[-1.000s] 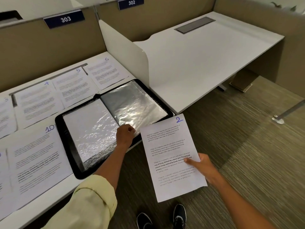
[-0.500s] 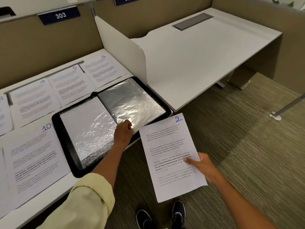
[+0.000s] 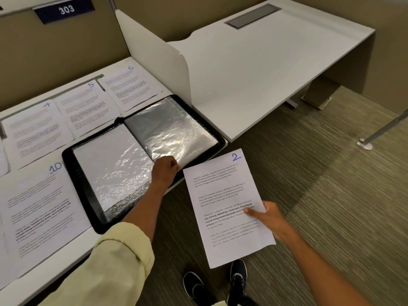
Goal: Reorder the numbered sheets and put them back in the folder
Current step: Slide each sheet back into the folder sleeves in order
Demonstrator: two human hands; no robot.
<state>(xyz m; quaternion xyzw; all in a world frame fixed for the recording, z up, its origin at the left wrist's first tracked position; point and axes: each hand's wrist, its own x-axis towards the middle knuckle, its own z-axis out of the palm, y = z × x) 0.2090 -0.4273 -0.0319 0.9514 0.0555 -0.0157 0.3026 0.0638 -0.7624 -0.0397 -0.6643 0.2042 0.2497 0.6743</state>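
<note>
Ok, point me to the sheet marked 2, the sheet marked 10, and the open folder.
sheet marked 2 [image 3: 223, 195]: head view, upper middle of the page.
sheet marked 10 [image 3: 39, 208]: head view, middle of the page on the desk.
open folder [image 3: 123, 171]: head view, left plastic sleeve.

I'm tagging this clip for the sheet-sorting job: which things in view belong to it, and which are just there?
Part of the job:
folder, open on the desk
sheet 2, held by the right hand
left hand, pinching a sleeve edge
sheet 4
sheet 5
sheet 6
sheet 10

Just there:
sign 303
divider
neighbouring desk
shoes
</note>
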